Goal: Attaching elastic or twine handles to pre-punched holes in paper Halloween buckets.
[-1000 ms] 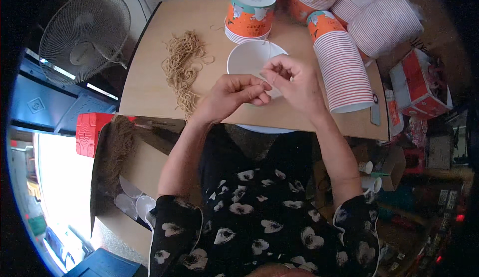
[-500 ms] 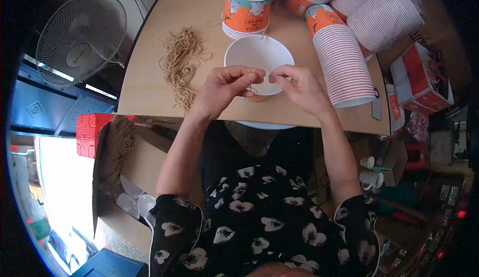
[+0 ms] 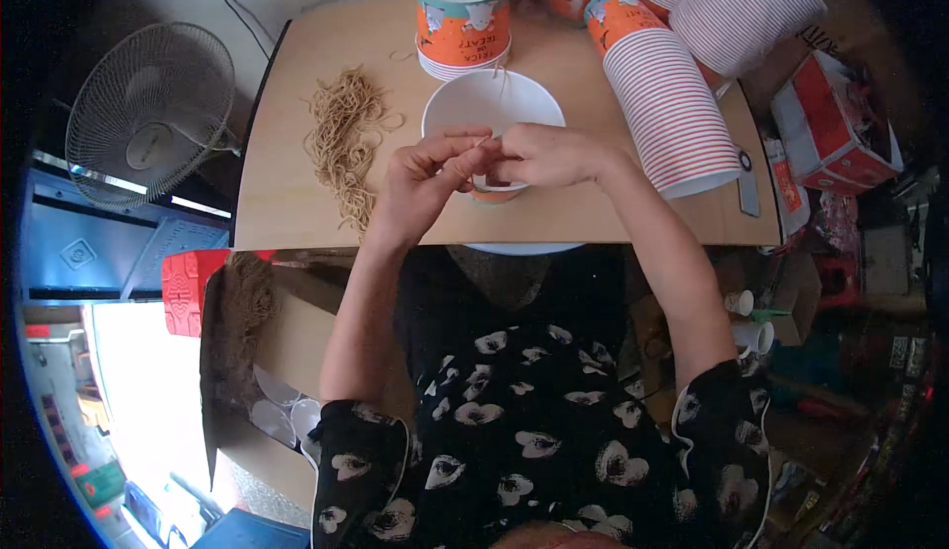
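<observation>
Over the near rim of a white-lined paper bucket [image 3: 489, 104], both my hands meet at the fingertips. My left hand [image 3: 435, 173] is closed in a pinch on a thin tan cord [image 3: 482, 141], of which only a short bit shows. From the right, my right hand [image 3: 539, 154] bends in against the left fingertips with its fingers closed; what they hold is hidden behind the hand. The bucket stands upright near the table's front edge, and a cord end hangs at its far rim. To the left lies a loose, tangled pile of tan cords [image 3: 341, 134].
Upside-down orange buckets [image 3: 463, 30] stand stacked beyond the white-lined one. A long nested stack [image 3: 667, 104] lies on its side at right, with wrapped stacks behind. A phone [image 3: 748, 188] lies at the table's right edge. A fan [image 3: 148, 114] stands at left.
My right hand has moved left and closed in on the left fingertips, its back now turned up. The whole view has shifted slightly; the cord pile and stacks look unchanged.
</observation>
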`<act>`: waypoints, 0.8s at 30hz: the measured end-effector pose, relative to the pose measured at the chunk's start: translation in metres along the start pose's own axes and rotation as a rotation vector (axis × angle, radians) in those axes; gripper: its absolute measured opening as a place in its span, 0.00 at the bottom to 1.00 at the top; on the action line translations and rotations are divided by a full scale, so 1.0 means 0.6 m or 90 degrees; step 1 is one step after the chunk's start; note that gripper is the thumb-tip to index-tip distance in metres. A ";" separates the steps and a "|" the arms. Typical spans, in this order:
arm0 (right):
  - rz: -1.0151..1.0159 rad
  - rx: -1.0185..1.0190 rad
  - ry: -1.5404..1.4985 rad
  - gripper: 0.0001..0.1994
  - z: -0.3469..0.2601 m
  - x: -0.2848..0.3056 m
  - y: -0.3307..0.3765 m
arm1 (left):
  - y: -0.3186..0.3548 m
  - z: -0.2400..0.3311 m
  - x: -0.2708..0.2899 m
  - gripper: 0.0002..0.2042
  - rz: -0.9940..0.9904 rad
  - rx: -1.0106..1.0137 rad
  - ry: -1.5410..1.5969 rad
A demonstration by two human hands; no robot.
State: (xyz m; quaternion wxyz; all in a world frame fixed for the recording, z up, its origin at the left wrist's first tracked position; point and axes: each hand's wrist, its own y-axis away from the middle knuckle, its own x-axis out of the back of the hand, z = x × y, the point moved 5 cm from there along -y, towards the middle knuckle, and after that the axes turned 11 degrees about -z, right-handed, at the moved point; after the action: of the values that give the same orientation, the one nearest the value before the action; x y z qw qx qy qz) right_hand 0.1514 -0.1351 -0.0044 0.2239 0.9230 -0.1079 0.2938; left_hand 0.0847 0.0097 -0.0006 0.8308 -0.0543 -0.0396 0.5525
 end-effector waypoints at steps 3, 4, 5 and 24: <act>-0.053 0.021 0.007 0.11 -0.006 0.003 -0.004 | 0.000 -0.008 0.005 0.11 0.020 0.019 -0.005; -0.045 0.030 -0.043 0.12 0.005 -0.001 -0.008 | -0.001 -0.010 0.005 0.11 0.020 0.019 -0.006; -0.037 0.039 -0.092 0.12 0.014 -0.003 -0.010 | -0.002 -0.011 0.004 0.11 0.024 0.003 -0.007; -0.061 0.044 -0.081 0.09 -0.003 -0.013 0.044 | -0.009 -0.010 -0.005 0.11 0.047 0.025 -0.059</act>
State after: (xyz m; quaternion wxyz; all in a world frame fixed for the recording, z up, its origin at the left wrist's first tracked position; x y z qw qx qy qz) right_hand 0.1356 -0.1570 0.0017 0.1986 0.9510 -0.0671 0.2273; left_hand 0.0894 0.0048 -0.0061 0.8082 -0.0142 -0.0651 0.5851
